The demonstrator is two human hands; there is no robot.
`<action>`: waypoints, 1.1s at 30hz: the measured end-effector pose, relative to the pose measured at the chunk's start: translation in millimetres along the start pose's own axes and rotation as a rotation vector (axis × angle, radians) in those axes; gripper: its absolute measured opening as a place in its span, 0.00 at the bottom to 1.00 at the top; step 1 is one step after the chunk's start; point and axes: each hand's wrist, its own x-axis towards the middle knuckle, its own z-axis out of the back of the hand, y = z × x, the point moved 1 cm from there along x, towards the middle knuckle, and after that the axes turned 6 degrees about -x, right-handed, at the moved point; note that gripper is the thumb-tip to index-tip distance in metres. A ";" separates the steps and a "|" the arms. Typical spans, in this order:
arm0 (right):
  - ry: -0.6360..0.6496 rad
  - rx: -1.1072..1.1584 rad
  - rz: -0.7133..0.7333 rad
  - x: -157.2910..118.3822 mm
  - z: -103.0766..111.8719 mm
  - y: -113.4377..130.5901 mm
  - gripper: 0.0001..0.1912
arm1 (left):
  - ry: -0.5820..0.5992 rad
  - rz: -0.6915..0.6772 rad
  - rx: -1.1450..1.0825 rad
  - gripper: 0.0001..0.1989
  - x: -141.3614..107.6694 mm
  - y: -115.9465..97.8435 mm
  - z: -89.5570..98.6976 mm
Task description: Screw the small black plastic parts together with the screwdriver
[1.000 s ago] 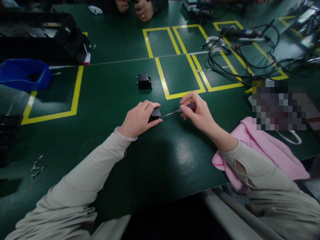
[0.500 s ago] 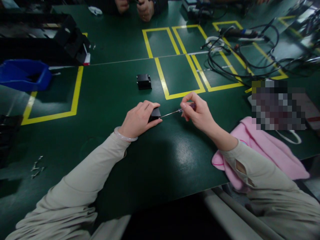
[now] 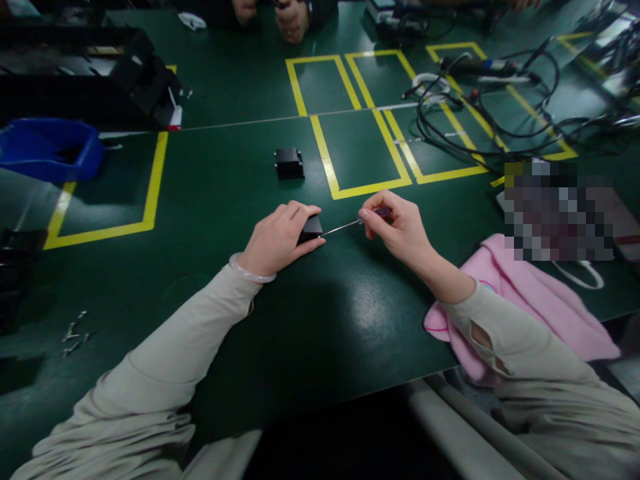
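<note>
My left hand [image 3: 284, 235] is closed around a small black block-shaped part [image 3: 312, 228] and holds it down on the green table [image 3: 300, 333]. Most of that part is hidden under the palm and fingers. In my right hand [image 3: 393, 223] is a screwdriver [image 3: 345, 227], pinched by its dark reddish handle. Its thin metal shaft points left, and the tip meets the right end of the black part near my left thumb. Just beyond my hands sits a similar black part [image 3: 289, 163] with small metal bits at its sides.
Loose screws [image 3: 75, 335] lie at the left. A blue bin [image 3: 50, 150] stands by a black rack [image 3: 85, 80]. Tangled black cables [image 3: 480, 107] spread at the back right, above a pink cloth [image 3: 530, 300]. Across the table are another person's hands [image 3: 293, 20].
The fingers of my right hand have shifted slightly on the screwdriver handle. My left hand and the black part stay in place.
</note>
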 end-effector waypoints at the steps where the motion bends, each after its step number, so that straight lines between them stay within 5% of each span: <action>1: 0.001 -0.017 0.004 -0.5 0.1 -0.7 0.14 | -0.002 0.000 0.001 0.26 -0.1 0.3 -0.3; 5: 0.002 -0.051 0.034 -3.0 0.0 -3.4 0.07 | -0.009 -0.004 0.002 0.26 -0.3 0.9 -0.9; 33: 0.017 -0.096 0.075 -2.9 1.9 -2.3 0.09 | 0.003 0.001 -0.001 0.26 -0.2 0.7 0.0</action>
